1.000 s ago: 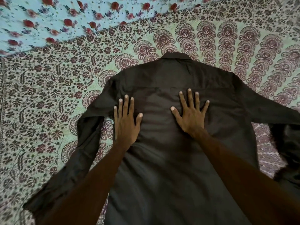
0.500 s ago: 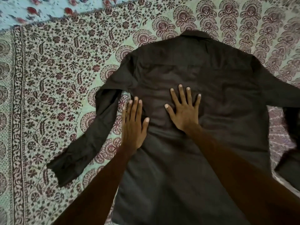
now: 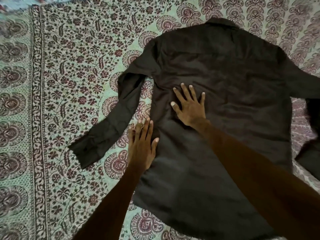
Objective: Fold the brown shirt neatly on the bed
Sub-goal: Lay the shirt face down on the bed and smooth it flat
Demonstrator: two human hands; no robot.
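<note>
Clearly the brown shirt (image 3: 233, 75) lies spread on the bed sheet (image 3: 69, 75), near its right edge. The left hand (image 3: 141, 146) at its side edge and the right hand (image 3: 189, 108) on its back lie flat, fingers straight, gripping nothing. Soft, light cloth probably — better to pinch it at the shoulder and the sleeve (image 3: 110, 125).

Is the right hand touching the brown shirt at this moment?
Touching. The head view shows the right hand lying flat, fingers spread, on the back of the brown shirt.
</note>
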